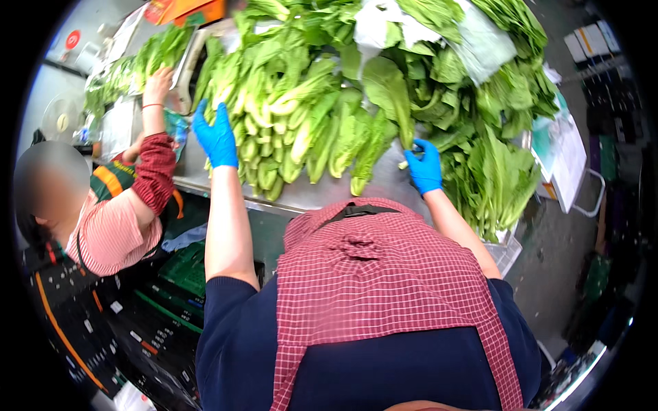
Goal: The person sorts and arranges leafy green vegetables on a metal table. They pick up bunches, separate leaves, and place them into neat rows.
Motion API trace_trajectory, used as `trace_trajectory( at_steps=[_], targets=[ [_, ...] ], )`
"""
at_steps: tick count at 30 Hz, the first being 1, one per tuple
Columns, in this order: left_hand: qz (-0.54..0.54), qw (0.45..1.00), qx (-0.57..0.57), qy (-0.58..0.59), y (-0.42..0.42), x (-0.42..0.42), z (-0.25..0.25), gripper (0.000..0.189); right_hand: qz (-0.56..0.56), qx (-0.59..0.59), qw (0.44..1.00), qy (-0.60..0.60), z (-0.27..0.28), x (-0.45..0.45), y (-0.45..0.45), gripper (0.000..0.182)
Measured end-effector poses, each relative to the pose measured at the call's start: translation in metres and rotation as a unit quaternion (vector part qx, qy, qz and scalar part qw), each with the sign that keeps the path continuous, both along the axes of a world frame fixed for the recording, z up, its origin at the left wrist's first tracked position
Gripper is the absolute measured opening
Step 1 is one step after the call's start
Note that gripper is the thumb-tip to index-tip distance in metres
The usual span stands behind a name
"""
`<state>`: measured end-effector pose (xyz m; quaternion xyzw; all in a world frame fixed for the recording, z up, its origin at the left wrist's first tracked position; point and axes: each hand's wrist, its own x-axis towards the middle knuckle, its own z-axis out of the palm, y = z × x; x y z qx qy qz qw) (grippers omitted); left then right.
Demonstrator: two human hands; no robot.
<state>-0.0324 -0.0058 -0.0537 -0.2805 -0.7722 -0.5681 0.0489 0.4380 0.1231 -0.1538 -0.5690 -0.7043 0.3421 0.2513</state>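
Observation:
A pile of green leafy lettuce [277,110] lies on a stainless-steel table [383,172], many of the stem ends pointing toward me. At the pile's left edge is my left hand [216,134] in a blue glove, thumb and fingers spread, holding nothing. My right hand [425,167], also blue-gloved, pinches the stem end of one broad lettuce leaf [388,90], whose blade reaches away across the greens. A small pale stem piece [403,165] shows beside the right fingers. Loose leafy greens [493,177] are heaped to the right of that hand.
On my left a co-worker [118,221] reaches a bare hand [158,82] into other greens [164,49]. White sheets [480,43] lie on the far heap. Black and green crates [164,329] stand below left. A white box [563,151] is beyond the table's right side.

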Motion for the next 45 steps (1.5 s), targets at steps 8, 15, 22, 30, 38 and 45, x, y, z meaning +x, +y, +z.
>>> trace_trajectory(
  at_steps=[8,15,22,30,38,45],
  targets=[
    [-0.14,0.985,-0.016,0.101,-0.003,0.148,0.047,0.038,0.004,-0.087,0.99,-0.112,0.021,-0.014,0.013,0.058],
    [-0.365,0.852,-0.005,-0.374,-0.01,0.234,0.019,0.029,0.083,-0.29,0.943,0.143,0.038,-0.008,0.01,0.046],
    [-0.411,0.748,-0.102,-0.511,-0.005,0.255,0.025,0.044,0.19,-0.423,0.839,0.286,0.104,-0.011,-0.035,0.046],
    [-0.428,0.739,-0.076,-0.515,-0.008,0.261,0.035,0.042,0.241,-0.446,0.802,0.316,0.104,-0.025,-0.051,0.05],
    [-0.427,0.739,-0.06,-0.518,-0.011,0.263,0.038,0.042,0.221,-0.429,0.829,0.282,0.11,-0.029,-0.055,0.044],
    [-0.367,0.818,-0.068,-0.438,-0.014,0.266,0.027,0.041,0.178,-0.341,0.88,0.278,0.094,-0.017,-0.052,0.028]
  ],
)
